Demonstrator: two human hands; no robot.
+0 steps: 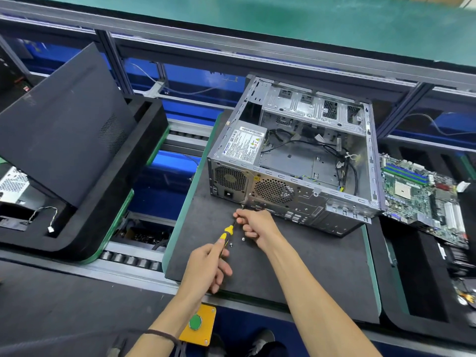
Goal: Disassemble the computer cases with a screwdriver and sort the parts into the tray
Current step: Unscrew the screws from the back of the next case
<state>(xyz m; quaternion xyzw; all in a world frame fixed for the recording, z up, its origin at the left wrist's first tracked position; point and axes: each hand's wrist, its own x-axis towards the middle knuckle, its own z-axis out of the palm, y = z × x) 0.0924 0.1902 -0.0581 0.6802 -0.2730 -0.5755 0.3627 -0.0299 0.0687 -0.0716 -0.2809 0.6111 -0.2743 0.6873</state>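
Your case (pixel 296 161) lies on its side on the dark mat (pixel 296 274) of the tabletop, its open side up. Inside it the power supply (pixel 244 143) sits in the corner nearest the fan grilles, and loose black cables (pixel 334 155) trail across the bare floor of the case. Just right of the case, a motherboard (pixel 422 202) lies in a black foam tray (pixel 422 318). Well left of the case, another black tray (pixel 85 238) holds a dark side panel (pixel 64 119) standing tilted.

Your left hand (pixel 208 264) grips the handle of the yellow screwdriver (pixel 226 233), whose tip points at the case's rear panel. Your right hand (pixel 253 222) pinches the shaft close to the tip, fingers curled. Two small screws (pixel 237 241) lie on the mat between your hands, just in front of the case.
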